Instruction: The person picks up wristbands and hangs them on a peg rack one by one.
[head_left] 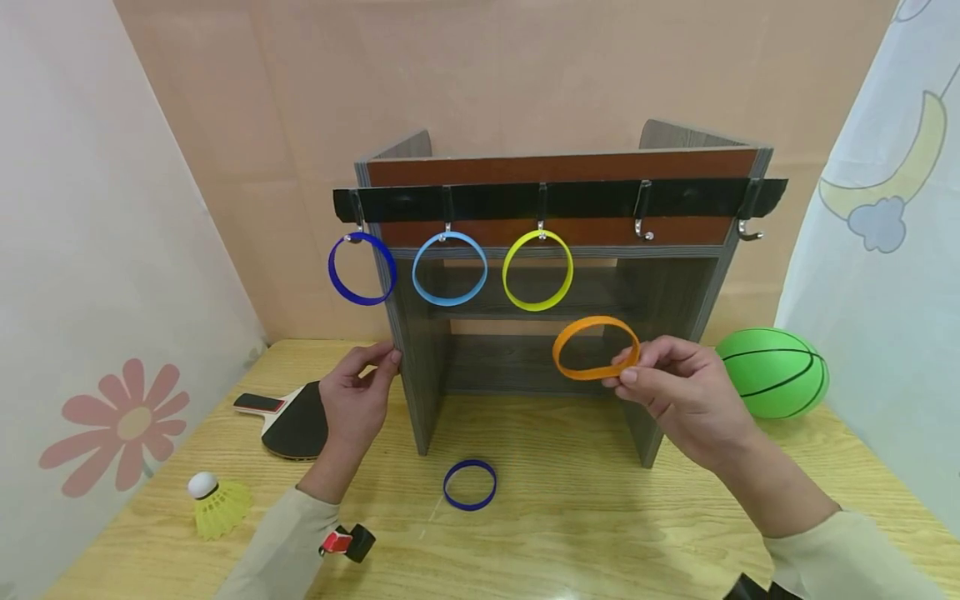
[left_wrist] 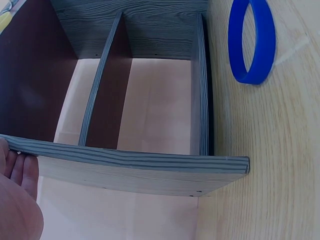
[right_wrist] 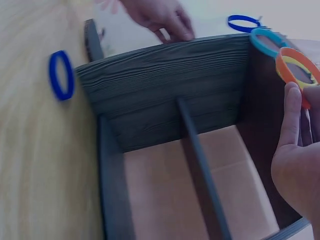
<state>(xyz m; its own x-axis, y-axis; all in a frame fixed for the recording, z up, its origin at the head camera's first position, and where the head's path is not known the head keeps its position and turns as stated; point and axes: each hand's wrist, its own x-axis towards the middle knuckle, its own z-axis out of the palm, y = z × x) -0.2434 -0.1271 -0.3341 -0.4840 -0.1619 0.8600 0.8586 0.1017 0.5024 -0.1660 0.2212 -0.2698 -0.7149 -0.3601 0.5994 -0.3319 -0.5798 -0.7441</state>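
My right hand (head_left: 686, 396) pinches an orange wristband (head_left: 596, 321) between thumb and fingers, in front of a small grey wooden shelf (head_left: 408, 358) and below its hook strip. With bent fingers my left hand (head_left: 360, 396) holds the front edge of the shelf's left side panel. On the black hook strip (head_left: 495, 200) hang a dark blue wristband (head_left: 393, 271), a light blue wristband (head_left: 485, 271) and a yellow wristband (head_left: 571, 271). The two right-hand hooks (head_left: 645, 232) carry no band. Another dark blue wristband (head_left: 470, 507) lies on the table before the shelf.
A black table tennis bat (head_left: 296, 425) lies left of the shelf, behind the left forearm. Nearer on that side is a yellow shuttlecock (head_left: 219, 508). A green ball (head_left: 776, 375) stands right of the shelf. Cloth-covered walls enclose the wooden table (head_left: 555, 533).
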